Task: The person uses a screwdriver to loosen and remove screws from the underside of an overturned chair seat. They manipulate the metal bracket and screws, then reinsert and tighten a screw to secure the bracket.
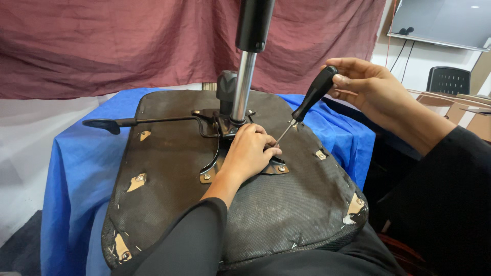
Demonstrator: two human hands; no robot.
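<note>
Two hands: we see both at work on the upturned chair seat (286, 204).
Right hand (365, 84): closed round the screwdriver (307, 105) handle.
Left hand (250, 151): fingers curled, pinching at the screwdriver tip on the metal plate (276, 167).
Screwdriver axis: slanted, handle up-right, tip down-left.
Seat: lies on the blue-draped bench (71, 168), gas column (245, 76) upright.

We see a screwdriver (307, 105) with a black handle and thin metal shaft, tilted so its handle points toward one o'clock and its tip toward seven. Its tip meets the black metal mounting plate (220, 148) at the centre of an upturned chair seat (286, 204), whose underside is dark fabric.
</note>
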